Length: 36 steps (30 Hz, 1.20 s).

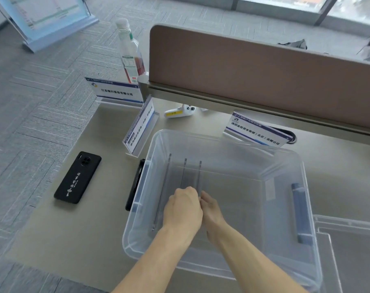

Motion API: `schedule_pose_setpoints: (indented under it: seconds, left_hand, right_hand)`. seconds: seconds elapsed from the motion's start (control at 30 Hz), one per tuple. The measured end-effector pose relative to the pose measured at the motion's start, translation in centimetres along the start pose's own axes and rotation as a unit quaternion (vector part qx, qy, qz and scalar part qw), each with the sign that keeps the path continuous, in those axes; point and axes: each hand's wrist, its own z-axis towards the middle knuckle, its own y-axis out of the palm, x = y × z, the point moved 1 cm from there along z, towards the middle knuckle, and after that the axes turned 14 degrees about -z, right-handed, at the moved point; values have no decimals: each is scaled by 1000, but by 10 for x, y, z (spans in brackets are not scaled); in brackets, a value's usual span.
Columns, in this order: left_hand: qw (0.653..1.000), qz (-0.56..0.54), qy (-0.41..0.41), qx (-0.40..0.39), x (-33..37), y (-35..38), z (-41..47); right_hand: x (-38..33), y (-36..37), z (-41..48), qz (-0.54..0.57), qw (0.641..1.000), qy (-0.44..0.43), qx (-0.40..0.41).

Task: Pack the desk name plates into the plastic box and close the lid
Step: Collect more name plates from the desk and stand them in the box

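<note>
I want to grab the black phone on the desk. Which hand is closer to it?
Left. The left hand is inside the plastic box, on the side toward the black phone. The right hand is beside it, farther away.

Desk clutter at left and top

A black phone [77,177] lies at left; a bottle [130,52] stands beside the brown partition [254,68] above.

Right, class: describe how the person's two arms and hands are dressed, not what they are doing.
Both forearms are bare up to the frame edge, with no sleeves showing. The left hand and right hand wear no gloves, and no watch, ring or bracelet is visible.
</note>
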Motion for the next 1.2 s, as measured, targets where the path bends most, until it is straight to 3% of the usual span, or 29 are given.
schedule_pose_setpoints:
  seconds: [0.17, 0.57, 0.73, 0.83, 1.0, 1.2]
  left_hand:
    - [998, 61, 3, -6, 5, 0, -3]
    - [997, 76, 16, -15, 6, -2, -5]
    - [992, 101, 66, 21, 32, -29, -24]
    - [990, 54, 126, 28, 71, -57, -26]
    - [972, -132, 193, 31, 168, -112, -12]
    - [954, -236, 178, 46, 246, -159, 16]
  right_hand:
    - [0, -3, -3, -7, 1000, -1, -3]
    - [-13, -18, -18, -69, 997, -14, -19]
    - [-30, -62, -65, -70, 995, -54, 50]
    - [-50, -107, -94, -40, 991, -99, 86]
    - [-112, -185, -147, 7, 975, -187, 116]
    - [-188, -272, -176, 31, 943, -282, 172]
